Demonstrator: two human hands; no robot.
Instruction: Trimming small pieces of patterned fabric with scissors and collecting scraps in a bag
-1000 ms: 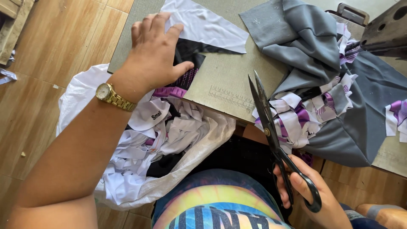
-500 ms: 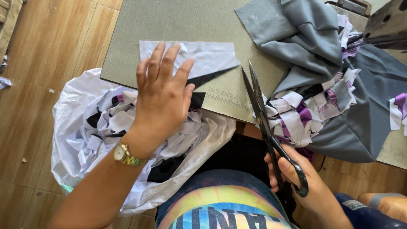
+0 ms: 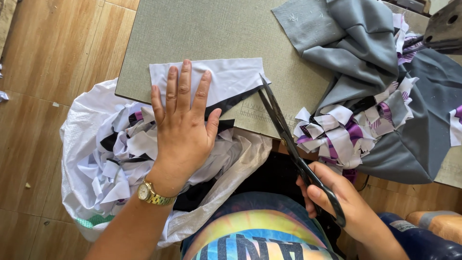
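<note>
left hand [image 3: 183,130] flat, open on white fabric piece [image 3: 226,79] | right hand [image 3: 349,202] gripping black scissors [image 3: 288,139], blades at fabric's right edge | risk: fabric slipping, crooked cut

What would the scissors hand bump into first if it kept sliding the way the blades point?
Probably the white fabric piece: the right hand aims its black scissors up-left, tips already at its edge.

One package only: white woven plastic sack [image 3: 82,159], mouth open, sitting on the floor against the near edge of the table, left of the person's lap. Crumpled, roundish shape, greenish patch low on its outer side. Stuffed with white, black and purple fabric scraps. No labels, signs or screens in view.
</note>
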